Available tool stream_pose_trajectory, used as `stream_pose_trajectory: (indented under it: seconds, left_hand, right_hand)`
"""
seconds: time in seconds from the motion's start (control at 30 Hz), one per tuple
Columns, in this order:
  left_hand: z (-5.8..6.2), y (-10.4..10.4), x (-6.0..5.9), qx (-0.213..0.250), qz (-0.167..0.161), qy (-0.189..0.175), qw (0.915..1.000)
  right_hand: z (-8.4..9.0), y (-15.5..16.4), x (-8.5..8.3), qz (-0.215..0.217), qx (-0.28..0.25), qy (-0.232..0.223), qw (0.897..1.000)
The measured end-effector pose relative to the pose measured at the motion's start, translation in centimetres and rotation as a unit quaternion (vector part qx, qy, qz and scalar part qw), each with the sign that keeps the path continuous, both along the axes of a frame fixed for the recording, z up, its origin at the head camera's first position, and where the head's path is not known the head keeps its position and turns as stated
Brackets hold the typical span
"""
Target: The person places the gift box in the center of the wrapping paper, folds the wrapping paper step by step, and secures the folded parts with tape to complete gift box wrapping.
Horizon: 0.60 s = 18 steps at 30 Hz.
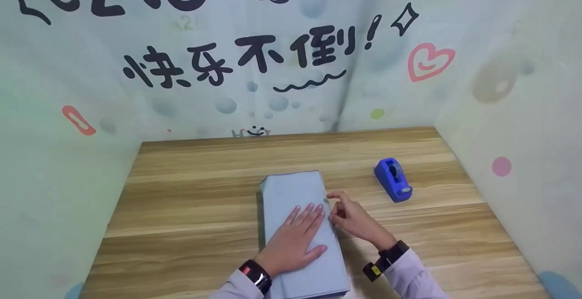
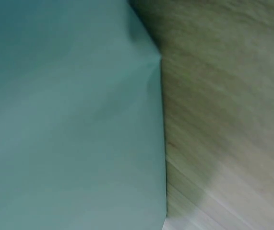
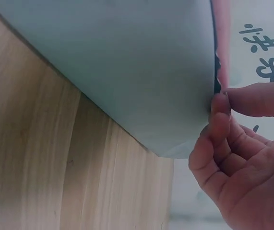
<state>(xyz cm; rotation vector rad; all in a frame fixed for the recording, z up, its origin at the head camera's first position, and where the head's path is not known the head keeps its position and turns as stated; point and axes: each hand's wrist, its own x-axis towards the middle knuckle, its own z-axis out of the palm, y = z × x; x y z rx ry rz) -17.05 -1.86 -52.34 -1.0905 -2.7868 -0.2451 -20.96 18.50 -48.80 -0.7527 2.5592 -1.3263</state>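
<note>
Long rectangular box wrapped in pale grey-blue paper (image 1: 300, 226) lies flat on the light wood-grain tabletop (image 1: 191, 208), near the front middle, its long axis running away from the person; near end reaches the bottom edge of the head view. Left hand (image 1: 295, 240) rests palm down on the top face of the box, fingers straight and close together, thumb spread out to the side, nothing gripped; dark wristband with a red patch (image 1: 255, 275) on that wrist. Right hand (image 1: 352, 217) sits just beside the box's right long edge, fingers curled; in the right wrist view thumb and a fingertip (image 3: 220, 103) meet at the upper edge of the paper on that side, seemingly pinching it, the other fingers folded loosely toward the palm; black wristband with a yellow mark (image 1: 384, 260) on that wrist. Left wrist view, blurred, shows only the paper surface (image 2: 69, 120) and a strip of wooden tabletop (image 2: 223, 96) next to it; no fingers visible there. Blue plastic tape dispenser (image 1: 393, 180) stands on the table to the right of the box and further back, apart from both hands. Pale printed backdrop with black characters and a pink heart (image 1: 429, 60) closes off the table at back and sides.
</note>
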Motion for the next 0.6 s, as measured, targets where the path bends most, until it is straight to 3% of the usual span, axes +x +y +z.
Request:
stream_pose_trajectory:
  seconds: [0.3, 0.6]
  left_hand:
    - [0.00, 0.02, 0.02, -0.003, 0.001, 0.000, 1.0000]
    - [0.19, 0.01, 0.06, -0.001, -0.002, 0.016, 0.9999]
  right_hand:
    - [-0.22, -0.64, 0.59, -0.043, 0.050, 0.044, 0.997]
    - [-0.73, -0.88, 0.79, -0.077, 0.036, 0.001, 0.996]
